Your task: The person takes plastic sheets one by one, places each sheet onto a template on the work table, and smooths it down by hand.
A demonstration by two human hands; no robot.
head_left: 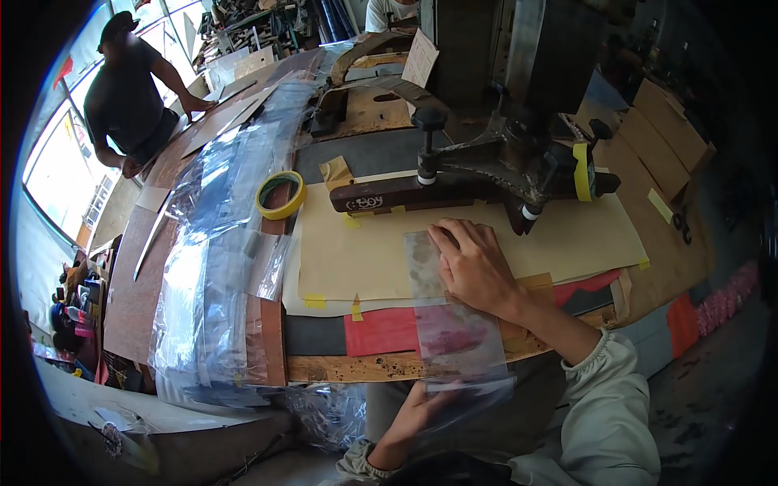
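A clear plastic strip [428,279] is laid out in front of the dark bar [478,192] (i.e. on the wearer's side), w/ its upper end just short of the bar and its lower end hung past the wooden table edge [356,370]. The strip's upper end is touched by the right hand [476,263], in front of the bar's middle: fingers are bent & close together, tips set on the plastic; whether it's pinched or only pressed flat can't be told. The lower end is met by the left hand [412,417], well in front of the bar, below table level; its fingers are partly covered by the plastic, so how far they're open, or whether the strip is gripped, can't be told. Under the strip, in front of the bar, a tan card sheet [356,259] is spread, w/ a red sheet [379,330] seen poking out from below, farther fwd. A metal bracket [523,158] is set over the bar, and yellow tape [582,172] is wrapped nr the bar's R end. A tape roll [282,213] is laid just L of the bar; wide plastic sheeting [215,259] is spread farther L. Another person [121,97] is seen well L of & behind the bar.
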